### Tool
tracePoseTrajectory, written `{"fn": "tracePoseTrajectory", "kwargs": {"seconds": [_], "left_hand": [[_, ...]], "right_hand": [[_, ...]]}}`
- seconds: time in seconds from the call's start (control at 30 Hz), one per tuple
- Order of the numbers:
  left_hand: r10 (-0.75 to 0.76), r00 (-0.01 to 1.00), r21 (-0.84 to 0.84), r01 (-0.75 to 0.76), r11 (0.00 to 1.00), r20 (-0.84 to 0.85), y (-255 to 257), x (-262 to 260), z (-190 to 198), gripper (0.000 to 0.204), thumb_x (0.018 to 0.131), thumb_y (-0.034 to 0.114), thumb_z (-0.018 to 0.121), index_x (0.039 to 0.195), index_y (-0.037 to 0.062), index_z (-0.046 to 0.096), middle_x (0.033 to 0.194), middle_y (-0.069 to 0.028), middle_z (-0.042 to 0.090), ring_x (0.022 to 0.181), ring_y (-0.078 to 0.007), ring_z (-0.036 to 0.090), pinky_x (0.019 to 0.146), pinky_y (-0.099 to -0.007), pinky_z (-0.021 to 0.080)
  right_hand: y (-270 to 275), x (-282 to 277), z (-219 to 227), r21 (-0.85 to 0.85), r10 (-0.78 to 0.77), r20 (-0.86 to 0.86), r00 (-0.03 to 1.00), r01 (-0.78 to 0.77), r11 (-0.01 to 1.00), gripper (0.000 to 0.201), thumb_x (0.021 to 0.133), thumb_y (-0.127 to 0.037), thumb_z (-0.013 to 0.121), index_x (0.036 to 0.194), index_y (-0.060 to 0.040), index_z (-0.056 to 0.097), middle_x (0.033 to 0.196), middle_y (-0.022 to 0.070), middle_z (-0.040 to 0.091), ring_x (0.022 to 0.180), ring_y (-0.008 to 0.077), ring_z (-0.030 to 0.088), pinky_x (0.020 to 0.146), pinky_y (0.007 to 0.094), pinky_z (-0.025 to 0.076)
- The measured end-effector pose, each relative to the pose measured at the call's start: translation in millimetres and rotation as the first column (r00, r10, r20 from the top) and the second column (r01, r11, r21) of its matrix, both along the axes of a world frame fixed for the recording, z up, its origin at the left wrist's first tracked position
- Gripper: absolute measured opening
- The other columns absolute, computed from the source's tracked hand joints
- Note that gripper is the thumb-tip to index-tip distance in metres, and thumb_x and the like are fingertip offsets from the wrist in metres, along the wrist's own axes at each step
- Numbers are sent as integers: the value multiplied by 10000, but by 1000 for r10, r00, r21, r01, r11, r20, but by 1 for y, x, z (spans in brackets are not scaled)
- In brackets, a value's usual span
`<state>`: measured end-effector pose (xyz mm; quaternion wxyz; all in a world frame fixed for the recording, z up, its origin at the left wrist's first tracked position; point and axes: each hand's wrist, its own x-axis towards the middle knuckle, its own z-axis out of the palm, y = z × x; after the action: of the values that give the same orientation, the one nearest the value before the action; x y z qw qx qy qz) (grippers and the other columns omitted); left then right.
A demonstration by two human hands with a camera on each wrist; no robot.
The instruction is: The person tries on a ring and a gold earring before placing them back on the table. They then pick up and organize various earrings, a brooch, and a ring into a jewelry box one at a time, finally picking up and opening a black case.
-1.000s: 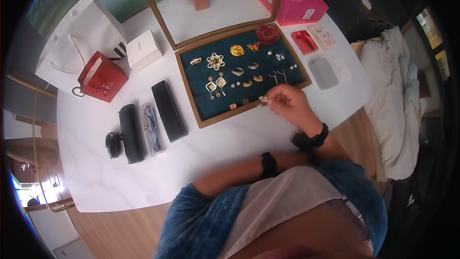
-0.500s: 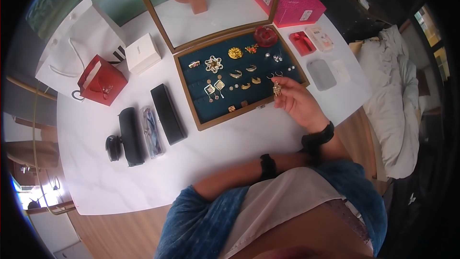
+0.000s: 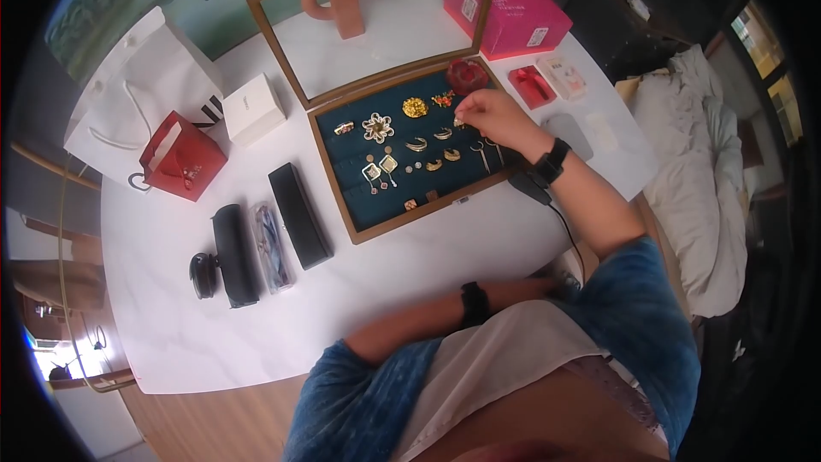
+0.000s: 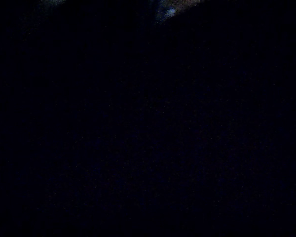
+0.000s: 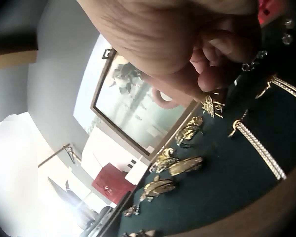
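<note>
My right hand (image 3: pixel 500 124) reaches over the upper right of a wood-framed jewelry case (image 3: pixel 351 227) lined in dark green. Thumb and fingers pinch a small gold piece of jewelry (image 5: pixel 212 106), low over the lining. Near it are a gold round brooch (image 3: pixel 415 107), an orange-red brooch (image 3: pixel 442 99) and long drop earrings (image 5: pixel 259 148). Gold hoop earrings (image 3: pixel 416 145), a flower brooch (image 3: pixel 377 128) and square drop earrings (image 3: pixel 388 165) lie further left. My left hand (image 3: pixel 522 291) stays low by my body, its fingers hidden; the left wrist view is almost black.
The case's see-through lid (image 3: pixel 308 103) stands raised behind. A pink box (image 3: pixel 509 15), a red gift box (image 3: pixel 532 87) and a red round object (image 3: pixel 467 77) are at right. Leftward stand paper bags (image 3: pixel 182 154), a white box (image 3: pixel 255 109) and black cases (image 3: pixel 299 216). A cable (image 3: pixel 564 227) trails from my right wrist.
My right hand lifted the small gold piece from the case's front edge, turned it up, then carried it away from me to the upper right. The left arm has hardly moved.
</note>
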<state>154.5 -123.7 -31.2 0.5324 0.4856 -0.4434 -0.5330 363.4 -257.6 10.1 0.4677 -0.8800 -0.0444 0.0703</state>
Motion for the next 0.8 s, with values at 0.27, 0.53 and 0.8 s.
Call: {"fn": "tracePoseTrajectory", "kwargs": {"seconds": [0.27, 0.53, 0.8], "left_hand": [[-32, 999, 4, 32, 999, 33, -10, -2, -21, 513, 1115, 380, 552, 1492, 33, 579, 1503, -190, 595, 1406, -324, 557, 1197, -431, 414], [-46, 990, 28, 43, 999, 131, -6, 0, -10, 526, 1105, 364, 565, 1514, 34, 557, 1529, -192, 566, 1434, -323, 531, 1217, -430, 394], [-42, 998, -23, 43, 999, 57, -17, -8, -43, 533, 1103, 362, 571, 1515, 24, 559, 1549, -194, 541, 1453, -328, 506, 1226, -432, 386]], "right_hand": [[9, 1, 0, -374, 170, 335, 927, -35, 927, 140, 973, -165, 734, 1056, -53, 741, 1034, 108, 695, 971, 300, 706, 855, 386, 559], [11, -3, 7, -493, 149, 360, 921, 52, 868, 134, 963, -192, 697, 985, -71, 750, 1061, 141, 709, 1021, 349, 699, 890, 453, 554], [9, -2, 17, -506, 174, 225, 959, -37, 861, 163, 950, -193, 681, 941, -56, 767, 999, 168, 730, 1025, 379, 699, 913, 481, 553]]}}
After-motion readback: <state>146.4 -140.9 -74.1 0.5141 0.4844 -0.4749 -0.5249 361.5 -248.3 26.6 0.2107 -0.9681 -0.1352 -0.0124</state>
